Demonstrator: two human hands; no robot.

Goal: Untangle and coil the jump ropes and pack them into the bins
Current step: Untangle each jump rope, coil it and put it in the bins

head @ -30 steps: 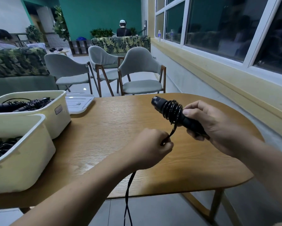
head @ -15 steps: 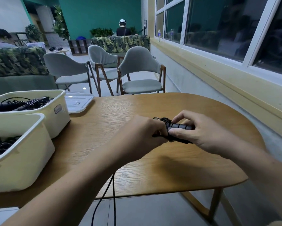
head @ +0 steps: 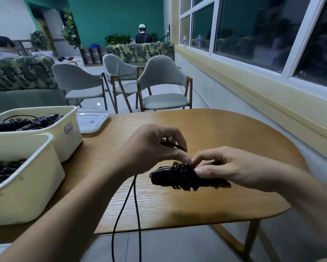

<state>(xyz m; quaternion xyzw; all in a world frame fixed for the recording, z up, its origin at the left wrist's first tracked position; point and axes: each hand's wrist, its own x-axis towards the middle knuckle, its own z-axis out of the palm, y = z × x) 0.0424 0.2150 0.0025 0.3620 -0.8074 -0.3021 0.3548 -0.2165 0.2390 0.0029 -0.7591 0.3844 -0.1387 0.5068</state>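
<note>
A black jump rope handle (head: 179,177) with cord coiled round it lies level above the wooden table (head: 225,133), held by my right hand (head: 221,169) with thumb and fingers curled round it. My left hand (head: 155,146) pinches the black cord (head: 175,145) just above the coil. Two loose strands of the cord (head: 128,210) hang from under my left hand over the table's near edge to the floor. Two cream bins stand at the left: the near bin (head: 23,188) and the far bin (head: 72,129), both with black ropes inside.
A white lid (head: 91,121) lies on the table behind the far bin. Three grey chairs (head: 162,86) stand beyond the table. A windowed wall runs along the right. People sit at sofas in the background.
The handle went from raised and tilted to low and level over the table. My left hand rose from below the handle to above the coil, carrying the cord over it.
</note>
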